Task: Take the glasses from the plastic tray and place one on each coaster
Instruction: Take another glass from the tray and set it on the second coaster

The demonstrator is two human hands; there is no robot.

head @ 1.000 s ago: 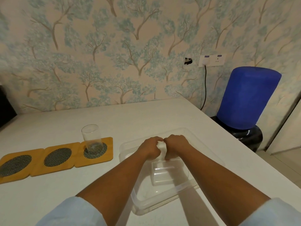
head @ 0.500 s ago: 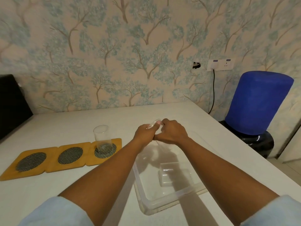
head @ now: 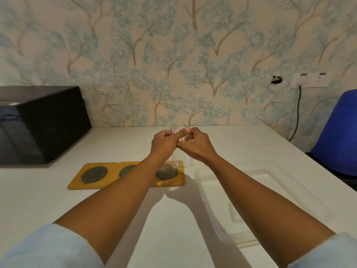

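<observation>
A clear glass (head: 183, 159) hangs upright in the air, held near its rim by both hands. My left hand (head: 164, 143) pinches it from the left and my right hand (head: 198, 147) from the right. Its base hovers just above the right end of a row of three yellow coasters with dark mesh discs: left coaster (head: 94, 175), middle coaster (head: 126, 170), right coaster (head: 170, 174). My left wrist hides most of the right coaster, and only a faint outline shows of a glass standing there. The clear plastic tray (head: 249, 243) lies to the right.
A black box-shaped appliance (head: 38, 124) stands at the back left of the white table (head: 48, 206). A blue water bottle (head: 338, 132) stands beyond the table's right edge. A wall socket with a cable (head: 311, 80) is at the back right.
Both hands have lifted the glass out of the tray and carried it left and away, over the coasters. The view has turned left, bringing the black appliance into sight.
</observation>
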